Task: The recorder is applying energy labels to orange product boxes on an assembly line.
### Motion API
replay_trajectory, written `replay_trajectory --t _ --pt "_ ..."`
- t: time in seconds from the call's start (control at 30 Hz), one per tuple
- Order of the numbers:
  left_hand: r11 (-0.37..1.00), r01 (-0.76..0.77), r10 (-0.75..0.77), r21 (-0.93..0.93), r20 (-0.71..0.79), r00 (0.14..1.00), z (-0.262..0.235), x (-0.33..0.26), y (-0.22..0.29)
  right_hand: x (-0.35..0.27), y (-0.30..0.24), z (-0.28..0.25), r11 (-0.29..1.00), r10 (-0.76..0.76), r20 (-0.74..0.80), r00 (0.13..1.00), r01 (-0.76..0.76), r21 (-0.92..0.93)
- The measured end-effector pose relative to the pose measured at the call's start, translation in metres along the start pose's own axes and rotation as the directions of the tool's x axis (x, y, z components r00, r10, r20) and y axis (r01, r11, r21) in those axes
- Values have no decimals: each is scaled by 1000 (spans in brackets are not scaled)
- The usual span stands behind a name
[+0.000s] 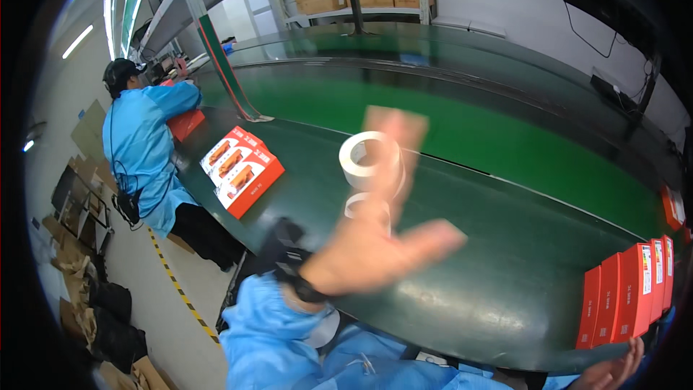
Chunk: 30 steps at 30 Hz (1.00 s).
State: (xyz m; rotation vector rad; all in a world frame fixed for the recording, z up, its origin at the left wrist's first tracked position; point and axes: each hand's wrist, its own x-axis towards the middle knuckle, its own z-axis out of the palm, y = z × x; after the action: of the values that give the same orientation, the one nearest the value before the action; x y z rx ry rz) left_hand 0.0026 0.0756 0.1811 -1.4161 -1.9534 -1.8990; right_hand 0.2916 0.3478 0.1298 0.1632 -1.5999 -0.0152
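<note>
My left hand (375, 245) reaches over the middle of the dark green table, blurred by motion, its thumb and fingers stretched apart. Behind its fingers are a large white tape roll (351, 166) and a smaller white ring-shaped roll (351, 206), both partly covered; nothing shows as gripped. At the lower right my right hand (613, 370) is beside the lower end of several red boxes (610, 300) standing in a row, its fingers apart and loosely bent. Whether it touches the boxes I cannot tell.
Left of my hand lie several overlapping red-and-white boxes (242, 170) on the table (462, 274). A green conveyor belt (462, 130) runs beyond. A co-worker (148, 137) in blue stands at the left near another red box (185, 124). A metal post (220, 65) rises from the table.
</note>
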Motion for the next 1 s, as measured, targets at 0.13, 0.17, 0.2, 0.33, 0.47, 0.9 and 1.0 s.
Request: replay_trajectory --t 0.13,0.17,0.2,0.33,0.47,0.9,1.0 --pt "782 409 -23 471 -634 773 -142 -46 -63 6 -32 67 833 245 567 787 -470 292" --pt "703 495 -23 512 -678 735 -175 -69 -68 18 -41 100 727 152 632 760 -520 450" --pt "645 627 -53 438 -792 608 -210 -98 -90 31 -52 133 589 47 675 736 -566 577" --pt "796 601 -318 -67 -892 322 -290 -199 -147 56 -140 261 37 -361 707 608 -748 662" --pt "864 386 -463 -324 -814 351 -269 -167 -149 42 -240 361 -269 -659 735 159 -963 -33" --pt "300 721 78 624 -770 634 -403 -120 -175 -19 -341 489 -541 -615 770 -168 -621 -567" --pt "212 769 -109 604 -767 632 -452 -98 -204 -17 -337 496 -583 -569 802 -179 -600 -548"
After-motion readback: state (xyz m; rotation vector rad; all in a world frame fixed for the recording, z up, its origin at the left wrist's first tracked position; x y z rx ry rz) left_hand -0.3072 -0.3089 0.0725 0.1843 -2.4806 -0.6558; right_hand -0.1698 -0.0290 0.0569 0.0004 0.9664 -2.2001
